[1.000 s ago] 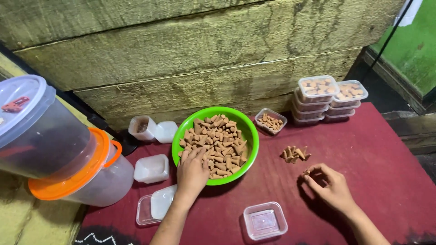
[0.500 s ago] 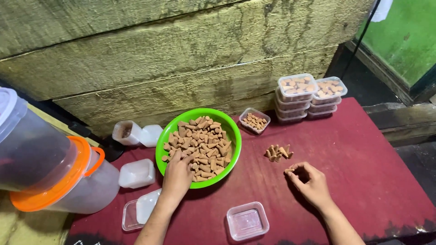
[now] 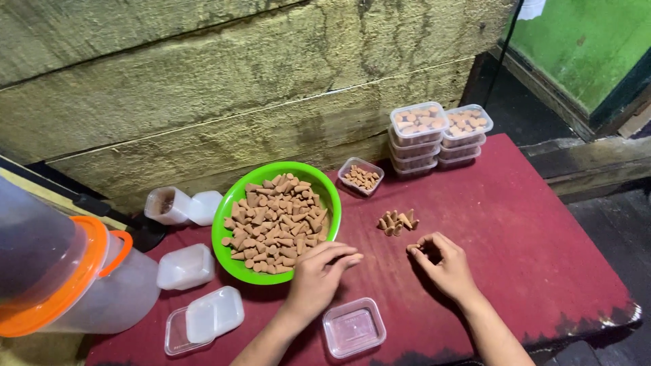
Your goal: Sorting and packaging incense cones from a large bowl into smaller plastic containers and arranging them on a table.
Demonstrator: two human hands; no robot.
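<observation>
big jar: clear plastic jar (image 3: 102, 298) with orange rim and handle, lying on its side at far left edge of the red table (image 3: 542, 257)
small boxes: clear lidded box (image 3: 184, 267) just right of jar; another pair of box and lid (image 3: 203, 318) nearer, at the table's near edge; open tub with lid (image 3: 180, 205) farther back by the wall
green bowl: round green bowl (image 3: 234, 261), left of centre, heaped with brown incense cones (image 3: 274, 220)
left hand: left hand (image 3: 315, 274) at near right rim of bowl, fingers loosely curled and pointing right, resting over the rim; cannot tell if it holds a cone
empty box: clear square box (image 3: 353, 327) near edge, just right of left forearm, nothing in it visible
open filled box: small open box of cones (image 3: 361, 177) far side, just right of bowl
loose cones: small cluster of cones (image 3: 397, 221) on the cloth, between bowl and right hand, apart from both
right hand: right hand (image 3: 444, 266) on table right of centre, fingertips pinched on one cone (image 3: 412, 248) touching the table
stacked boxes: two stacks of lidded filled boxes (image 3: 437, 132) at far right against the wall
</observation>
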